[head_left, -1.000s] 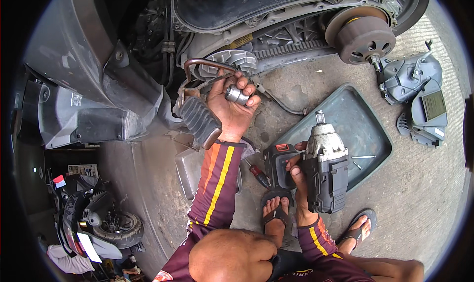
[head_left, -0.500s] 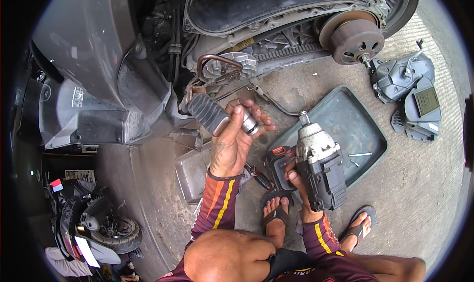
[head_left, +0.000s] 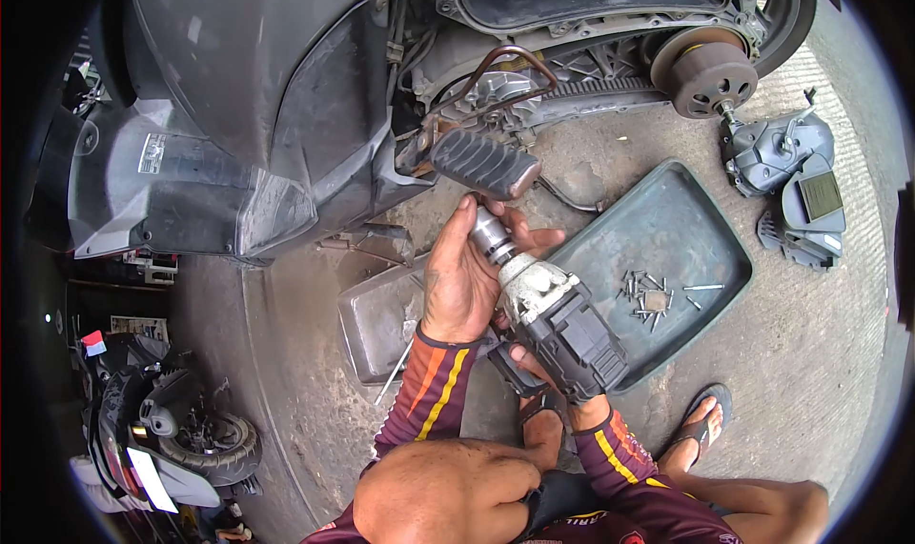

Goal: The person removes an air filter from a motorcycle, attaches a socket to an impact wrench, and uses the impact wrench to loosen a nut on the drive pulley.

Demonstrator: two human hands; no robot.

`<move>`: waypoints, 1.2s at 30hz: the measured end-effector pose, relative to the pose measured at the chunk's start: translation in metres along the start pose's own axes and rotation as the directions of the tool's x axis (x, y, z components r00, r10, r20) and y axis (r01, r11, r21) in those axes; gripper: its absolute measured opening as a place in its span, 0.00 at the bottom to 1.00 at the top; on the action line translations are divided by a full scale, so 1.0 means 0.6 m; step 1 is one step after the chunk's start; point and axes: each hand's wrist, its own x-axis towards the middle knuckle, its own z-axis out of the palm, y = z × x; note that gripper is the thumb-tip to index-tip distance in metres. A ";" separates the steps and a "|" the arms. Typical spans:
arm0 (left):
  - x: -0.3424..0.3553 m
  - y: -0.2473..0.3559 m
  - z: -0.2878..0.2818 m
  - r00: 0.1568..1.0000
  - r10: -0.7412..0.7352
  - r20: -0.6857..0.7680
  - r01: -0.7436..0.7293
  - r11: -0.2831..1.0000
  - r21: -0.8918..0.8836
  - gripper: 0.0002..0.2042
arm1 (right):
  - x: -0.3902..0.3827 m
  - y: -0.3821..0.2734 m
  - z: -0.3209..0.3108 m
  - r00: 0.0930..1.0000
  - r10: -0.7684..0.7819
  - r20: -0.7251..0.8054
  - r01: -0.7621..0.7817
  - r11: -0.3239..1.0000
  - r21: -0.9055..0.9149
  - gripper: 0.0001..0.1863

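Observation:
A black and silver cordless impact wrench point(head_left: 567, 325) is in my right hand point(head_left: 524, 358), whose fingers wrap its grip beneath the body, mostly hidden. The tool points up and left. At its nose sits a silver socket point(head_left: 491, 236), with my left hand point(head_left: 462, 282) closed round it by thumb and fingers. Just above the fingertips is a rubber-covered footpeg point(head_left: 486, 166) on the scooter. Behind it lie the finned drive pulley point(head_left: 491, 101) and the toothed belt point(head_left: 600, 98), which runs right toward the brown clutch bell point(head_left: 713, 79).
A grey-green tray point(head_left: 701, 230) with several bolts point(head_left: 653, 301) lies right of the tool. Removed covers point(head_left: 786, 153) rest at the far right. A metal pan point(head_left: 376, 325) is left of my left wrist. Grey scooter bodywork point(head_left: 219, 163) fills the upper left; another motorcycle point(head_left: 181, 430) stands lower left.
The impact wrench has swung left and its nose now meets the socket in my left hand. The view has shifted, and the bolts in the tray are now uncovered.

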 end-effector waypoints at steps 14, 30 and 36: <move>-0.013 0.001 -0.032 0.995 0.006 -0.098 0.030 0.932 0.361 0.25 | -0.014 0.088 0.083 0.993 0.072 -0.091 -0.078 0.995 -0.066 0.20; 0.139 0.023 -0.073 0.977 -0.212 0.010 0.210 0.971 0.112 0.22 | 0.153 0.058 0.040 0.879 -0.355 -0.320 0.302 0.931 -0.203 0.31; 0.163 0.023 -0.077 0.978 -0.177 0.112 0.174 0.984 0.035 0.27 | 0.186 0.065 0.032 0.926 -0.257 -0.277 0.272 0.962 0.017 0.32</move>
